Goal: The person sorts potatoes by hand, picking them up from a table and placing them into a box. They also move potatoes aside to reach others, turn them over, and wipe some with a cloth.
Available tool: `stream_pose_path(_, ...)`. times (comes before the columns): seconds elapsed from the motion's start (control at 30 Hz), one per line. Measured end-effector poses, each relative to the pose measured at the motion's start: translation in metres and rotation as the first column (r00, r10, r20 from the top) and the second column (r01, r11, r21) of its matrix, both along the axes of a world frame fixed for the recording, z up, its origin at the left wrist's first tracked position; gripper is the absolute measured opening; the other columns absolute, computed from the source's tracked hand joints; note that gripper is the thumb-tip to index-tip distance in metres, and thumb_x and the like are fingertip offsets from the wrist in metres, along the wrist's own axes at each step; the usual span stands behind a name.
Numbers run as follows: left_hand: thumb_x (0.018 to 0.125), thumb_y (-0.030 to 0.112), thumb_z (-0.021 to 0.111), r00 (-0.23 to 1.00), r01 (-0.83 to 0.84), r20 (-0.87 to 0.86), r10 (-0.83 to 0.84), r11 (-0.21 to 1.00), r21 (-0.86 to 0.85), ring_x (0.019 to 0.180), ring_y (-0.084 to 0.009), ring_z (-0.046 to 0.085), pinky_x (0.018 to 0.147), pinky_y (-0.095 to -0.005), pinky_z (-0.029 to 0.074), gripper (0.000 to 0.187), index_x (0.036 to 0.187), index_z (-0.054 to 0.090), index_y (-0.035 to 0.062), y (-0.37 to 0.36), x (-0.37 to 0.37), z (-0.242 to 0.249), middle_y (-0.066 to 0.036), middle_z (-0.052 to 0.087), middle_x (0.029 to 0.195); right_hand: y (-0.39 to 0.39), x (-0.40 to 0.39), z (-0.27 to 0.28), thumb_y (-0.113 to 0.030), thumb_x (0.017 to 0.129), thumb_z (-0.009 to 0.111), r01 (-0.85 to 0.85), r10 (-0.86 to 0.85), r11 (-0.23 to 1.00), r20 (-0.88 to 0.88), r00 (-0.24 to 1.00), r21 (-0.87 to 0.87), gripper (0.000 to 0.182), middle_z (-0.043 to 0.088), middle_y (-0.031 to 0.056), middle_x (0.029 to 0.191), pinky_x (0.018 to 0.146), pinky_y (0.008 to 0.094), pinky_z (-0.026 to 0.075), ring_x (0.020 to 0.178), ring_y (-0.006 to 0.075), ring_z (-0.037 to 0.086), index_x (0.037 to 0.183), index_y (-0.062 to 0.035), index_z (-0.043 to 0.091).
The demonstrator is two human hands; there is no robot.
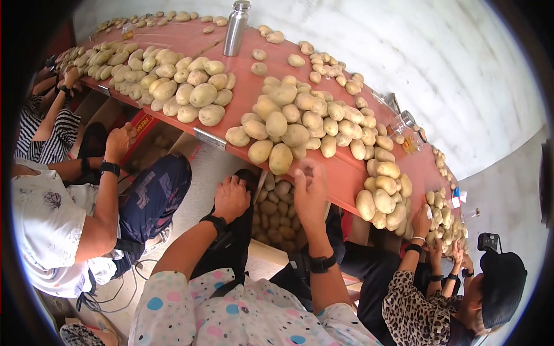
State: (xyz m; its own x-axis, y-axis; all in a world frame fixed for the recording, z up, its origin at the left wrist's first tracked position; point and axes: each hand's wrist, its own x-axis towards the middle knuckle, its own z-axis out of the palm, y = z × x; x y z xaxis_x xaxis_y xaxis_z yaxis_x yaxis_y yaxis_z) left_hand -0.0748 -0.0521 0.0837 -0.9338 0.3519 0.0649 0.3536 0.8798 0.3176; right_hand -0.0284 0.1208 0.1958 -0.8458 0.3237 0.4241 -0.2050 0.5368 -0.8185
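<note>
Several potatoes are heaped on the red table in front of me. My right hand is raised at the table's near edge, just below the heap, with its fingers curled and slightly blurred; whether anything is between them I cannot make out. My left hand rests palm down on my dark-trousered knee, its fingers spread and nothing in it. Below the edge, between my arms, a box holds more potatoes.
A steel bottle stands behind more potatoes at the left. Glass jars stand toward the right. A co-worker in white sits at my left, another in a leopard-print top at my right. Cables lie on the floor.
</note>
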Motion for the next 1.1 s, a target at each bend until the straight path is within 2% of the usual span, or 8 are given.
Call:
stream_pose_path(0.23,0.085,0.028,0.061,1.000,-0.007,-0.004,0.007,1.000,0.001,0.105,-0.0283,0.055,0.085,-0.0445,0.045,0.031,0.103,0.066,0.0044,-0.001,0.000,-0.003,-0.011,0.060,0.105,-0.028,-0.054,0.032,-0.001,0.082,0.060,0.019,0.019,0.757,-0.051,0.998,0.653,0.056,0.039,0.0235,0.135,0.094,0.0496,0.045,0.124,0.0426,0.041,0.135,-0.0077,0.043)
stream_pose_path(0.53,0.085,0.029,0.062,1.000,-0.003,-0.013,0.003,1.000,-0.002,0.100,-0.0297,0.057,0.083,-0.0436,0.047,0.030,0.099,0.066,0.0022,0.000,-0.003,-0.005,-0.013,0.060,0.102,-0.032,-0.095,0.023,-0.002,0.082,0.061,-0.010,-0.149,0.699,0.159,0.976,0.715,0.061,0.036,0.0211,0.137,0.096,0.0501,0.046,0.126,0.0431,0.037,0.138,-0.0176,0.043)
stream_pose_path(0.77,0.085,0.029,0.061,1.000,0.003,0.002,-0.003,1.000,-0.012,0.102,-0.0291,0.056,0.084,-0.0441,0.047,0.031,0.101,0.066,0.0022,0.001,-0.002,-0.004,-0.013,0.060,0.103,-0.020,-0.102,0.006,-0.002,0.079,0.063,0.085,-0.205,0.651,0.067,0.976,0.755,0.062,0.044,0.0148,0.126,0.094,0.0454,0.047,0.122,0.0375,0.041,0.136,-0.0177,0.046)
stream_pose_path(0.87,0.085,0.029,0.061,1.000,0.005,-0.023,-0.005,1.000,-0.007,0.102,-0.0290,0.056,0.083,-0.0441,0.047,0.031,0.101,0.065,0.0025,0.000,-0.002,-0.006,-0.013,0.060,0.103,0.000,-0.096,0.004,0.002,0.077,0.061,-0.057,-0.025,0.767,0.118,0.993,0.640,0.063,0.044,0.0142,0.124,0.092,0.0521,0.045,0.120,0.0345,0.041,0.135,-0.0180,0.047)
stream_pose_path(0.93,0.084,0.029,0.063,0.999,0.005,-0.050,-0.005,1.000,0.001,0.099,-0.0296,0.057,0.081,-0.0435,0.048,0.030,0.098,0.066,0.0024,-0.001,-0.002,-0.007,-0.013,0.061,0.101,0.012,-0.087,0.000,0.004,0.073,0.063,0.018,0.037,0.862,-0.098,0.995,0.507,0.064,0.048,0.0165,0.121,0.095,0.0488,0.042,0.117,0.0349,0.045,0.133,-0.0140,0.048)
stream_pose_path(1.0,0.084,0.030,0.063,0.997,0.016,-0.069,-0.018,1.000,-0.022,0.096,-0.0298,0.058,0.078,-0.0435,0.048,0.030,0.096,0.066,0.0025,-0.001,-0.002,-0.007,-0.013,0.061,0.099,0.024,-0.077,-0.007,0.005,0.075,0.063,-0.070,0.077,0.997,-0.238,0.968,0.035,0.063,0.051,0.0162,0.122,0.094,0.0428,0.045,0.111,0.0334,0.051,0.134,-0.0096,0.046)
stream_pose_path(1.07,0.084,0.029,0.064,0.996,0.018,-0.085,-0.019,1.000,-0.014,0.095,-0.0299,0.058,0.077,-0.0434,0.049,0.029,0.095,0.065,0.0025,-0.001,-0.005,-0.006,-0.013,0.061,0.098,0.027,-0.041,0.014,-0.002,0.083,0.062,-0.129,0.075,0.853,-0.126,0.989,-0.505,0.053,0.054,0.0147,0.122,0.087,0.0442,0.050,0.112,0.0312,0.055,0.133,-0.0076,0.045)
stream_pose_path(1.1,0.083,0.029,0.064,0.994,0.023,-0.110,-0.023,1.000,-0.004,0.094,-0.0301,0.059,0.076,-0.0433,0.049,0.029,0.095,0.065,0.0025,-0.001,-0.003,-0.008,-0.013,0.061,0.097,0.035,-0.020,0.019,-0.002,0.083,0.062,-0.106,0.065,0.852,-0.096,0.993,-0.512,0.053,0.054,0.0147,0.122,0.087,0.0442,0.050,0.112,0.0312,0.055,0.133,-0.0076,0.045)
